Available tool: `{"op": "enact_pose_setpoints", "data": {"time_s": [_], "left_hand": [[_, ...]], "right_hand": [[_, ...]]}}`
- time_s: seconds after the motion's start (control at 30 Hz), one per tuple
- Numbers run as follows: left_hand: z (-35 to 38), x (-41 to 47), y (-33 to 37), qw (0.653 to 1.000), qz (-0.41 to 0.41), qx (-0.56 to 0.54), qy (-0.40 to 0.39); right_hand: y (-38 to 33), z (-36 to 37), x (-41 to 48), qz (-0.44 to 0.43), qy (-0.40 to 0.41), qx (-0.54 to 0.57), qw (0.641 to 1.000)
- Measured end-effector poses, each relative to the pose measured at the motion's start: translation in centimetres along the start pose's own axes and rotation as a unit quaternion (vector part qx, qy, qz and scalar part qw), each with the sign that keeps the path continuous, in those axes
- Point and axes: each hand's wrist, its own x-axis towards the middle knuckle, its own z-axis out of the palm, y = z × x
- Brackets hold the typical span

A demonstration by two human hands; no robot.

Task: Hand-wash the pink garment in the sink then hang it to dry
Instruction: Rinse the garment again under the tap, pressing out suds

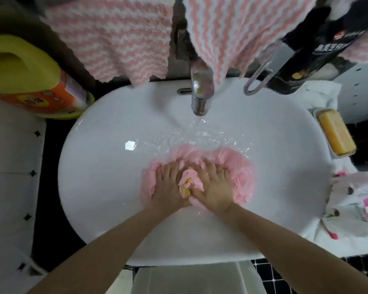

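The pink garment lies bunched and wet in the bottom of the white sink. My left hand presses flat on its left part with fingers spread. My right hand presses on its middle and right part, fingers also spread. Between the two hands a fold of pink cloth bulges up, with a small yellow piece showing in it; I cannot tell what that piece is. Water runs from the chrome tap into the basin just behind the garment.
A yellow soap bar sits in a dish on the right rim. A yellow and orange detergent jug stands at the left. Pink-and-white striped towels hang above the tap. A dark bottle and a patterned cloth are at the right.
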Motion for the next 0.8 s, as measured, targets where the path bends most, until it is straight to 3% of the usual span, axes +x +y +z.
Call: {"op": "enact_pose_setpoints", "data": {"time_s": [0.23, 0.4, 0.53, 0.6, 0.7, 0.73, 0.8], "left_hand": [[0.2, 2.2, 0.1, 0.998, -0.033, 0.041, 0.044], [0.1, 4.4, 0.4, 0.984, -0.044, -0.048, 0.167], [-0.6, 6.0, 0.0, 0.979, -0.032, -0.078, 0.184], [-2.2, 6.4, 0.7, 0.983, -0.061, -0.128, 0.12], [-3.9, 7.9, -0.6, 0.967, -0.107, -0.227, -0.043], [-4.7, 8.5, -1.8, 0.947, -0.104, -0.285, -0.11], [-6.9, 8.4, -3.9, 0.887, -0.111, -0.418, -0.158]], "right_hand": [[0.8, 0.9, 2.6, -0.017, 0.064, -0.043, 0.997], [0.5, 1.2, 4.5, 0.032, 0.113, -0.028, 0.993], [0.1, 0.9, 6.5, 0.111, 0.101, -0.03, 0.988], [-0.7, 0.0, 7.4, 0.148, 0.069, -0.001, 0.987], [-0.7, -1.4, 8.9, 0.219, -0.025, 0.029, 0.975], [-0.2, -1.9, 9.3, 0.246, -0.03, 0.098, 0.964], [0.6, -4.2, 9.3, 0.314, -0.036, 0.347, 0.883]]}}
